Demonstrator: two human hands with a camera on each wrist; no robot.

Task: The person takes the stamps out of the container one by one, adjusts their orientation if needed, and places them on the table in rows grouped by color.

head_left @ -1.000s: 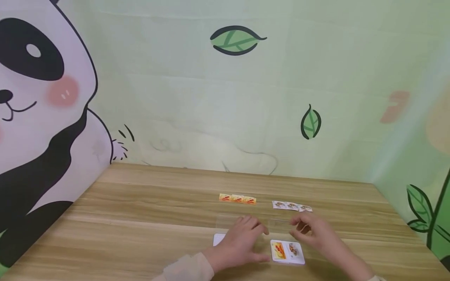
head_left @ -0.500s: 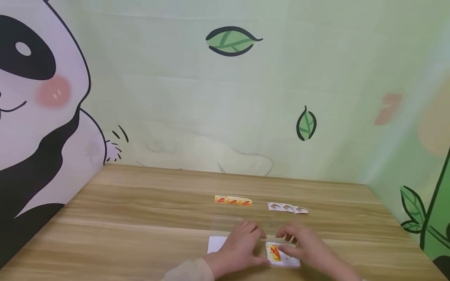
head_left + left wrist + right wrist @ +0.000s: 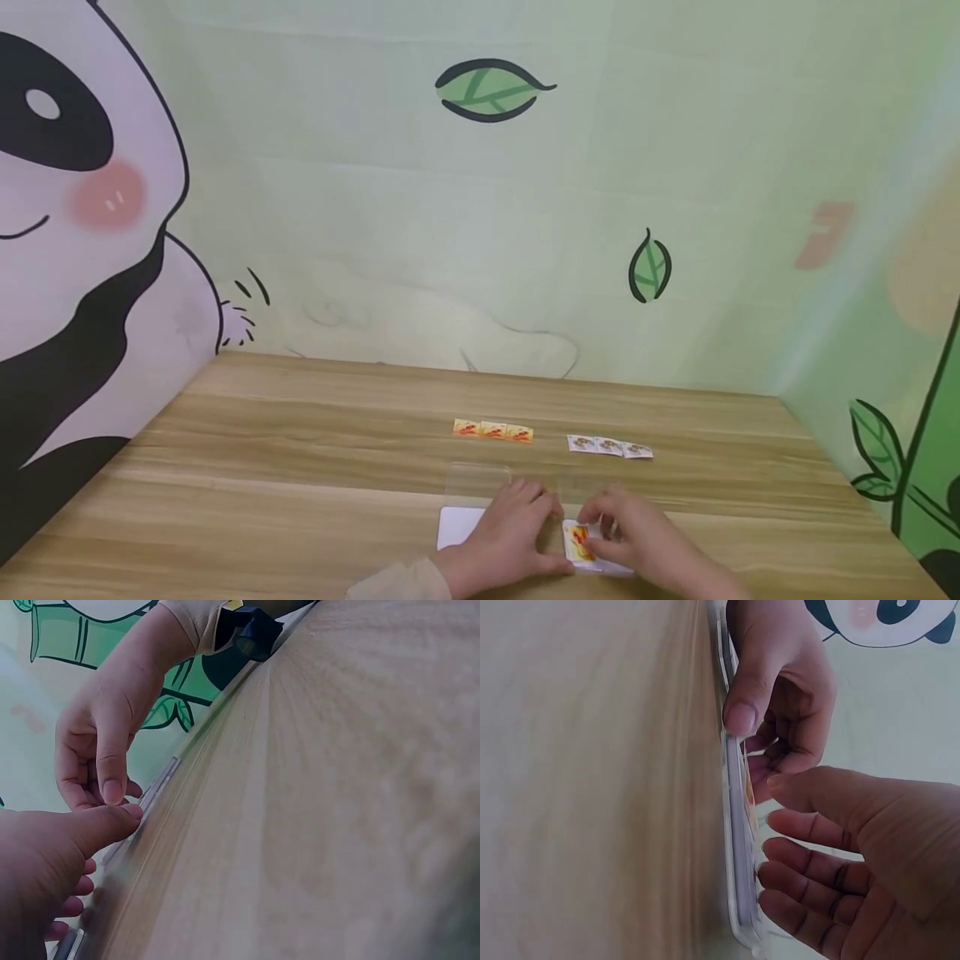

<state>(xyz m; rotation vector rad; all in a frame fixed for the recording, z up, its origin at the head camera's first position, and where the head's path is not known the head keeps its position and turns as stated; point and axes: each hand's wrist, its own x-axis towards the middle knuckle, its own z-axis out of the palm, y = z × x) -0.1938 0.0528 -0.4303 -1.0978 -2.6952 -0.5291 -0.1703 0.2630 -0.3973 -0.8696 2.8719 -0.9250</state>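
Note:
A stack of white cards (image 3: 577, 564) lies in a shallow clear case (image 3: 732, 847) near the table's front. Its top card carries an orange picture (image 3: 577, 542); the right half is covered by my right hand (image 3: 628, 529). That hand's fingers are bent loosely, with fingertips at the cards and the thumb apart from them. My left hand (image 3: 510, 529) rests between two cases, its thumb touching the left edge of the stack's case. Partly under my left hand lies another white card stack (image 3: 454, 527).
Farther back lie a row of small orange cards (image 3: 492, 430) and a row of small white cards (image 3: 609, 446). Clear open lids (image 3: 477, 483) extend behind both cases. The wooden table (image 3: 300, 433) ends at a printed cloth wall (image 3: 360, 208).
My right hand has come down and left onto the stack, covering the right-hand picture. My left hand stays nearly still. The head view has shifted slightly.

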